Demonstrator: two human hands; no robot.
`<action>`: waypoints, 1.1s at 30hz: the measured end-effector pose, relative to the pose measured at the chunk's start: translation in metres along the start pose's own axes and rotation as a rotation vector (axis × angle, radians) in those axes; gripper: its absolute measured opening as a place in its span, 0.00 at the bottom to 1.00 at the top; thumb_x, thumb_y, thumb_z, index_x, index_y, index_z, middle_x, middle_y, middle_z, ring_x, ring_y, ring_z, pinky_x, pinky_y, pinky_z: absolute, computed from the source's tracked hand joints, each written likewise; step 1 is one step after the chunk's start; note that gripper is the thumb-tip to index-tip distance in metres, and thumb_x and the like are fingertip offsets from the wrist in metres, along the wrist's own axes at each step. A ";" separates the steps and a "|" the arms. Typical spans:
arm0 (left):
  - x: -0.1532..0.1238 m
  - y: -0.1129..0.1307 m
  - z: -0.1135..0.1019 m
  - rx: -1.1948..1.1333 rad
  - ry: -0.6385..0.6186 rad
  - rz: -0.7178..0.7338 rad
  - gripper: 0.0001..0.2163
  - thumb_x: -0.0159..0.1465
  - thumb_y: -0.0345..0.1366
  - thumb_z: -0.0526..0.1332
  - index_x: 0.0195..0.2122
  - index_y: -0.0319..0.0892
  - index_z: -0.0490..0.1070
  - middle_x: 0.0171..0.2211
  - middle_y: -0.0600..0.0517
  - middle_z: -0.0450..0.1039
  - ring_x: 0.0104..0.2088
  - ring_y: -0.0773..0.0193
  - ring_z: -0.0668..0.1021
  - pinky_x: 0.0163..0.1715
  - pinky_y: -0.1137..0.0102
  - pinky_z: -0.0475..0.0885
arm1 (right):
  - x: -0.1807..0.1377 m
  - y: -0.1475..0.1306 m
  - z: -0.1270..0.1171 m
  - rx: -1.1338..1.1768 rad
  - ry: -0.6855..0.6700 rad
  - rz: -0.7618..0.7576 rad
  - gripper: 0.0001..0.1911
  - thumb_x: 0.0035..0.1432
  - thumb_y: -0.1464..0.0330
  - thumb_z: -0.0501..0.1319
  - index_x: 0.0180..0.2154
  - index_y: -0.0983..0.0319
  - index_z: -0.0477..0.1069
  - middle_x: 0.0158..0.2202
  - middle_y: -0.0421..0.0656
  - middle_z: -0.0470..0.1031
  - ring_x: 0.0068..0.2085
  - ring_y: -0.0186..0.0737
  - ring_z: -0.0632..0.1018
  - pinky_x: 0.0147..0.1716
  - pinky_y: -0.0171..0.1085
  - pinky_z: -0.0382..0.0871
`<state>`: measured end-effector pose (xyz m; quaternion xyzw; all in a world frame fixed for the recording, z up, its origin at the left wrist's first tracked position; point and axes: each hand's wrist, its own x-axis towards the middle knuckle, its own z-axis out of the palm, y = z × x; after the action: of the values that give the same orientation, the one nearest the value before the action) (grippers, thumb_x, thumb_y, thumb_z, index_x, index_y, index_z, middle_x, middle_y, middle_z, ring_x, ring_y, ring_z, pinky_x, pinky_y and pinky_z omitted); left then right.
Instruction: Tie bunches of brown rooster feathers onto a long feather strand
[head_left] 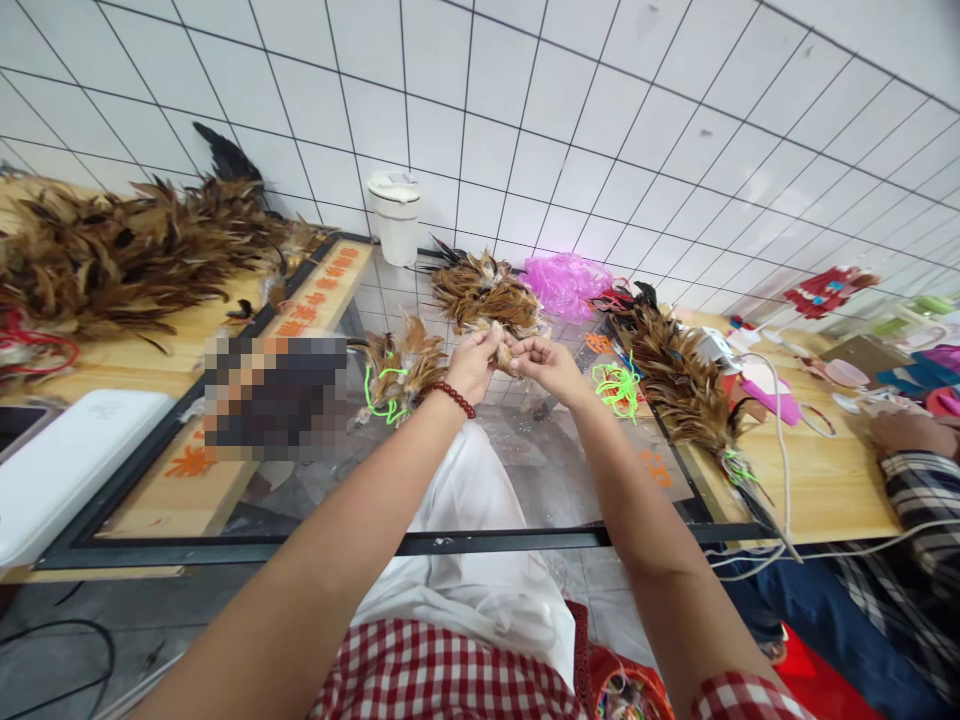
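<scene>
L hand: your L hand [474, 368] is w/ thumb and fingers pinched on a small feather tuft [504, 358]; on this wrist you have a red bead bracelet [454, 398]
R hand: your R hand [553, 368] comes from the other side, its fingertips also grasping the tuft, so both hands meet there
Tuft: it is btwn your fingertips, above the glass top [525, 440], just on the near side of the brown feather bundle [484, 285]; its exact shape is partly hidden by your fingers
Behind bundle: pink plastic bag [566, 283] lies to the R, and a white cup w/ lid [395, 220] stands upright to the L, near the tiled wall [517, 130]
L of hands: a loose feather bunch [416, 355] w/ green cord [386, 408] on it, just beside your L hand
R of hands: a tangled heap of green string [616, 388] on the glass, and next to it a long feather strip [679, 360] across the dark frame edge
Far L: big feather pile [127, 250] on the wooden table [112, 372], w/ a white flat device [82, 460] nearer to you
Far R: a co-worker's hand [915, 435] w/ plaid sleeve [922, 490] at the table; a white cable [784, 450] runs btwn you two
</scene>
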<state>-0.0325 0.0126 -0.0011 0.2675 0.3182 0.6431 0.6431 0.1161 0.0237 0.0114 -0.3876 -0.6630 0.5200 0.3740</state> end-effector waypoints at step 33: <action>-0.006 -0.015 0.008 0.254 0.063 0.163 0.14 0.53 0.42 0.69 0.22 0.37 0.69 0.18 0.55 0.69 0.18 0.74 0.69 0.21 0.76 0.64 | 0.005 0.000 0.006 0.029 0.326 -0.098 0.19 0.41 0.54 0.69 0.27 0.62 0.73 0.22 0.37 0.70 0.24 0.30 0.65 0.25 0.33 0.60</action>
<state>-0.0163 0.0063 -0.0065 0.3516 0.3942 0.6558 0.5394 0.1080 0.0260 0.0112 -0.4284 -0.6042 0.4408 0.5070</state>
